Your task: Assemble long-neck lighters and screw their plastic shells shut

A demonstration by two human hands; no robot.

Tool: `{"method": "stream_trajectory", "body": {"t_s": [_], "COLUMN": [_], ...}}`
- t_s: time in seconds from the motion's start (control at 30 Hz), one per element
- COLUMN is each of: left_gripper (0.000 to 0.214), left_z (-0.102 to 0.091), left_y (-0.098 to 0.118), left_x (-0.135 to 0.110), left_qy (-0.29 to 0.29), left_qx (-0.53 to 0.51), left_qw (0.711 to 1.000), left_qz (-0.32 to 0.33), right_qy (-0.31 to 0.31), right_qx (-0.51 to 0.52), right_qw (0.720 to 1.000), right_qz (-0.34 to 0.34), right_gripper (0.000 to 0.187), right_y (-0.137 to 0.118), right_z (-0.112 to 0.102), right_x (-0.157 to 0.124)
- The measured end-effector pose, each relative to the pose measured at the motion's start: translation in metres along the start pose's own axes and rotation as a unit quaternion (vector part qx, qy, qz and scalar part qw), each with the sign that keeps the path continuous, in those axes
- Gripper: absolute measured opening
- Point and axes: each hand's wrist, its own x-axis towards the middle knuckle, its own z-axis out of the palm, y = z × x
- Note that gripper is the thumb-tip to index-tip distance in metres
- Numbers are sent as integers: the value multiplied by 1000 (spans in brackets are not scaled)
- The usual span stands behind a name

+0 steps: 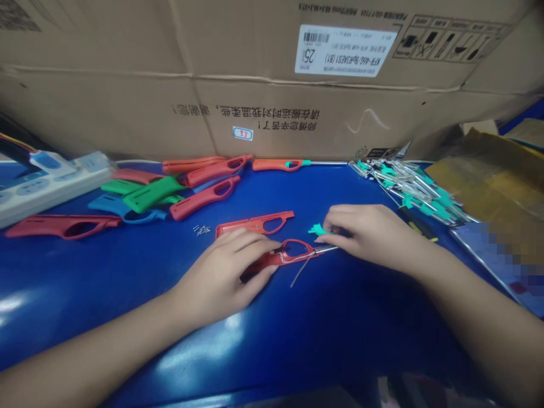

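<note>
My left hand (227,266) is closed around the handle end of an open red lighter half-shell (272,260), with the thumb in front and the fingers over the top. A pale wire (300,273) runs through this half and hangs out below it. From its right end a metal tube (326,249) extends beneath my right hand (368,231). The right fingers pinch a teal lighter trigger (318,229) just above the tube; their tips partly cover it. Behind my left hand lies the other red half-shell (272,222).
Red, green and blue shells (155,192) are heaped at the left, near a white power strip (55,184). Small pins (202,229) lie left of the centre. An orange lighter (280,165) rests against the cardboard box (255,85). Metal tubes with teal pieces (419,190) are piled at the right.
</note>
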Motion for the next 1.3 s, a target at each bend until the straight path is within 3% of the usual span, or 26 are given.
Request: {"method": "stream_trajectory", "body": {"t_s": [0.23,0.53,0.87,1.3], "left_gripper": [21,22,23,27], "left_z": [1,1,1,3], "left_y": [1,3,4,3], "left_x": [0,-2,-1,-2], "left_qy": [-1,-14,-20,-18], "left_qx": [-4,-12,-32,-81], "left_qw": [1000,1000,999,996], "left_qz": [-20,-19,-32,-44], "right_qy": [39,-26,-32,18], "right_qx": [54,101,47,-56], "right_qw": [996,989,988,974], "right_qz": [-54,-103,-142,-217], "right_gripper": [19,23,24,24], "right_y": [2,-14,-17,-29], "right_z": [2,11,16,17], "right_x": [0,1,-2,-1]}}
